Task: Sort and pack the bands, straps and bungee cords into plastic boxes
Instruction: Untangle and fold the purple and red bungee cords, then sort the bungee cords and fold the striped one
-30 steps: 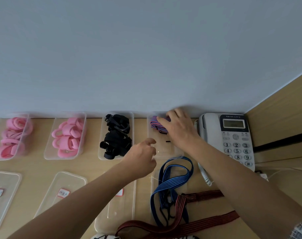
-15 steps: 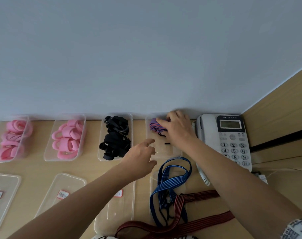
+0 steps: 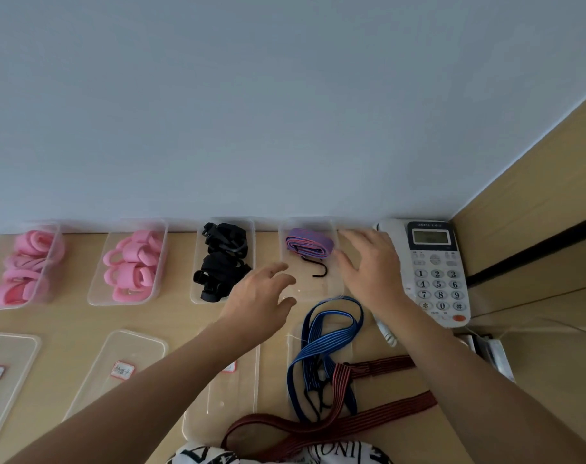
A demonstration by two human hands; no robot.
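Note:
A folded purple bungee cord (image 3: 310, 242) with a black hook lies in the far end of the rightmost clear box (image 3: 338, 289). My right hand (image 3: 371, 266) hovers just right of that box, fingers spread and holding nothing. Near the box's front left corner, my left hand (image 3: 263, 298) is loosely curled and empty. A blue striped bungee cord (image 3: 325, 333) lies on the desk in front of the box. Under it crosses a dark red striped cord (image 3: 351, 416). Black straps (image 3: 223, 259) fill the neighbouring box.
Two clear boxes with pink bands (image 3: 132, 262) (image 3: 23, 266) stand at the back left. Clear lids with labels (image 3: 124, 366) lie in the front row. A white desk phone (image 3: 435, 269) sits at the back right, beside a wooden side panel (image 3: 536, 212).
My right hand has let go of the purple cord and drawn back to the right, leaving the cord in the box. My left hand has opened slightly.

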